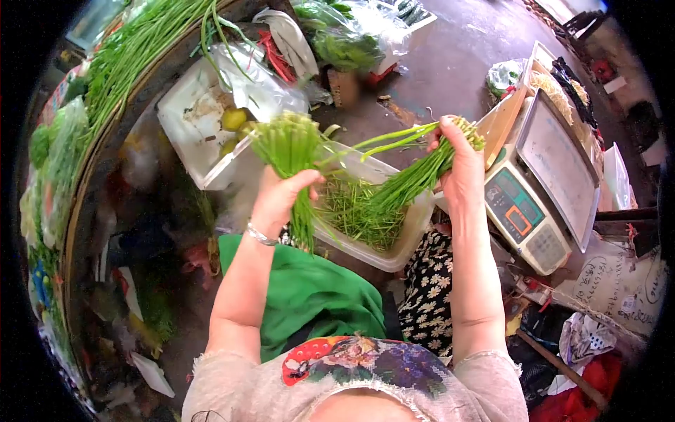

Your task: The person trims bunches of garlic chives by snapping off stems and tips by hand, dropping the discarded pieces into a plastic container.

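My left hand point(285, 193) is wrapped round a thick bundle of green stems point(288, 144), its pale cut ends up and its lower part hanging down. Further right, my right hand point(460, 151) grips a second bundle of green stems point(415, 181), whose cut ends point up and right while the stems slant down to the left. A few loose stalks point(397, 133) stretch from near my right hand toward the first bundle. Under and between both hands is a translucent plastic tub point(394, 261), with short green cuttings point(365, 218) lying inside.
On the right sits a weighing scale point(520, 211) with a metal tray. A white container point(186, 116) with yellow fruit stands left of the tub. Long green stalks point(133, 63) lie on the curved counter at the upper left. A green cloth point(309, 288) covers my lap.
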Tool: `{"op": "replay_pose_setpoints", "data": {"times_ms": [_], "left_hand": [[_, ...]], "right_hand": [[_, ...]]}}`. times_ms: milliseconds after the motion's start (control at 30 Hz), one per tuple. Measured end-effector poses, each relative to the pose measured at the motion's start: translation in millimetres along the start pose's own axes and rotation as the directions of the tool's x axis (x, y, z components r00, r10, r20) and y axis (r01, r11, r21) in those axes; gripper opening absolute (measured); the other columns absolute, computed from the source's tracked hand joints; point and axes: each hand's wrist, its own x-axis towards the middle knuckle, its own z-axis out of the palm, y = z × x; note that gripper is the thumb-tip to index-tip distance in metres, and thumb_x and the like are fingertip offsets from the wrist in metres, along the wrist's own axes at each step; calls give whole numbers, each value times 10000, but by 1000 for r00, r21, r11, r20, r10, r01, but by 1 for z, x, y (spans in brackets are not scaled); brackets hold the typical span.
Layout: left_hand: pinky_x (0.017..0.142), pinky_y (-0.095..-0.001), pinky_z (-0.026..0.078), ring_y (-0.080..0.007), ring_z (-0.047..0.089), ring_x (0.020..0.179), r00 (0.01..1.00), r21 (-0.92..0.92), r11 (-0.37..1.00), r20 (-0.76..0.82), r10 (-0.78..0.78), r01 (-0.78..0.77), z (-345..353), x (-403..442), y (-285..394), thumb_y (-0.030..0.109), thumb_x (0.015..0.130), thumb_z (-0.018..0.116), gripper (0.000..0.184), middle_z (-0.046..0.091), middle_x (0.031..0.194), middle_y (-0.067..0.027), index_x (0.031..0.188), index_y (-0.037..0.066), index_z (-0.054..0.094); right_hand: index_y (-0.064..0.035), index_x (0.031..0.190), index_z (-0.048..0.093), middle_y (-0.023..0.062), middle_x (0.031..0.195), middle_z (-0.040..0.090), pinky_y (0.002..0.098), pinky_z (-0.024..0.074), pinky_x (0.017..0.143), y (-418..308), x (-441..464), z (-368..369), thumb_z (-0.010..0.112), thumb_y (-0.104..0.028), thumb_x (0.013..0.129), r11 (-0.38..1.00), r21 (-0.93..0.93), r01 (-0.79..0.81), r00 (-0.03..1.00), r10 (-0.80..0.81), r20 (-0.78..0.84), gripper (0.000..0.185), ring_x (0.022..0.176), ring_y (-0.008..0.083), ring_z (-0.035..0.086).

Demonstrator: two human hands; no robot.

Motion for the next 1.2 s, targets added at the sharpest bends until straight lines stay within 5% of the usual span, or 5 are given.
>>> {"op": "replay_pose_setpoints", "data": {"times_ms": [167, 400, 567, 933, 1200], "left_hand": [[539, -288, 522, -163, 628, 606, 995, -51, 998, -93, -28, 23, -16, 7, 1, 80, 792, 721, 200, 684, 817, -92, 954, -2, 636], [604, -317, 524, -196, 645, 688, 988, -141, 988, 150, -35, 57, -3, -4, 10, 58, 793, 669, 318, 654, 912, -91, 1091, -11, 582], [639, -331, 533, -210, 647, 724, 938, -232, 949, 321, -133, 213, 1, -5, 11, 57, 794, 622, 426, 644, 981, -124, 1202, -37, 547], [636, -341, 535, -230, 639, 707, 939, -125, 980, 328, -108, 156, 15, -12, 3, 86, 802, 636, 422, 633, 982, -159, 1196, -31, 538], [571, -318, 506, -199, 615, 639, 982, -176, 983, 187, -24, 58, 7, -1, -3, 65, 826, 669, 312, 658, 908, -115, 1116, 6, 573]], "right_hand": [[-61, 914, 639, 55, 824, 669, 261, 489, 632, -1, -1, -6, 728, -135, 821, 996, -82, 23, 999, -19, 47, 149, 689, 126, 602], [-68, 931, 576, 91, 831, 678, 320, 496, 787, 4, -5, 1, 675, -74, 812, 996, -49, -68, 974, 77, 215, 155, 792, 162, 632], [-52, 941, 581, 26, 711, 609, 261, 477, 557, 12, -12, 8, 690, -34, 808, 984, -149, -99, 936, 143, 321, 172, 581, 127, 586], [-10, 927, 631, 5, 672, 610, 242, 443, 510, 34, -26, 39, 739, -44, 784, 911, -289, -294, 860, 384, 337, 182, 545, 100, 550], [-30, 877, 639, -5, 694, 604, 224, 441, 515, 39, -33, 33, 721, -23, 790, 880, -445, -165, 808, 379, 452, 120, 569, 72, 547]]}}
